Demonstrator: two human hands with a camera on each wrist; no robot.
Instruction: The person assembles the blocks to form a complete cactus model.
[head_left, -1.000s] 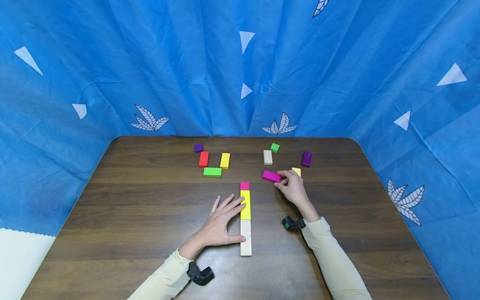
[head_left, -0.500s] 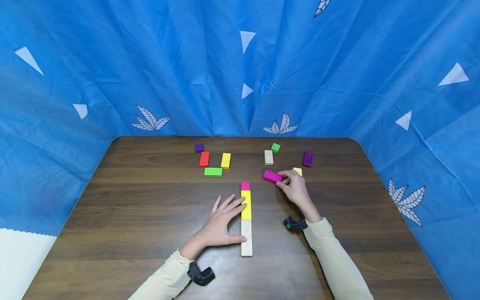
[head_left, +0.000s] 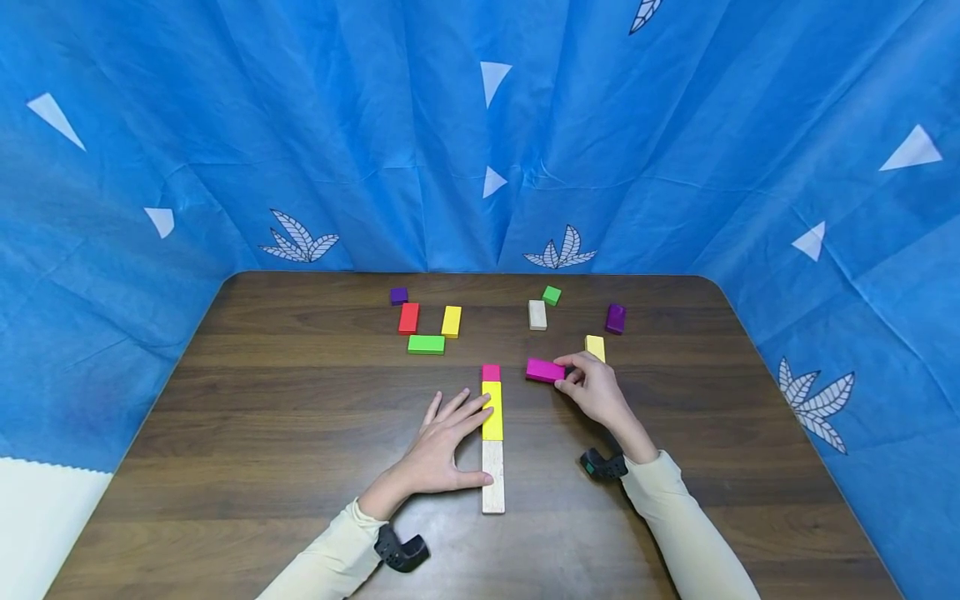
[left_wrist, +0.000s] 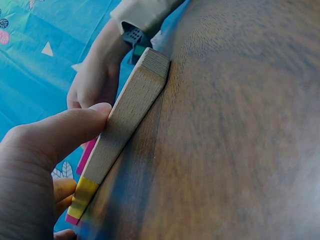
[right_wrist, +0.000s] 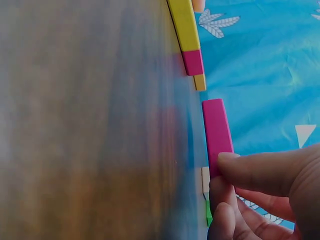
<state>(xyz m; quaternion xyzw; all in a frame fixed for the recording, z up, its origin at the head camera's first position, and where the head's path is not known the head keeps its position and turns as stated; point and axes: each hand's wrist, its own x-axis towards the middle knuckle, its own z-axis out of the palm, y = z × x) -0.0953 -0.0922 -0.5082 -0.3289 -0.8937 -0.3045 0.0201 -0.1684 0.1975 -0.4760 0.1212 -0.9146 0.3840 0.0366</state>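
My right hand (head_left: 594, 390) pinches a magenta block (head_left: 545, 370) at its right end, between thumb and fingers. In the right wrist view the magenta block (right_wrist: 218, 130) points away from the hand, apart from the row. That row runs lengthwise down the table: a plain wooden block (head_left: 492, 483) nearest me, a yellow block (head_left: 492, 421) beyond it and a small pink block (head_left: 491, 372) at the far end. My left hand (head_left: 438, 454) is spread on the row's left side, its thumb touching the wooden block (left_wrist: 127, 105) and its fingertips on the yellow one.
At the back left lie purple (head_left: 398, 296), red (head_left: 408, 318), yellow (head_left: 452, 321) and green (head_left: 426, 345) blocks. Back right are a white block (head_left: 537, 315), a green one (head_left: 552, 295), a dark purple one (head_left: 616, 318) and a pale yellow one (head_left: 595, 346). A blue curtain (head_left: 420, 150) surrounds the table.
My right hand has brought the magenta block slightly nearer to me and turned it a little, almost crosswise to the row. The left hand stays in place.
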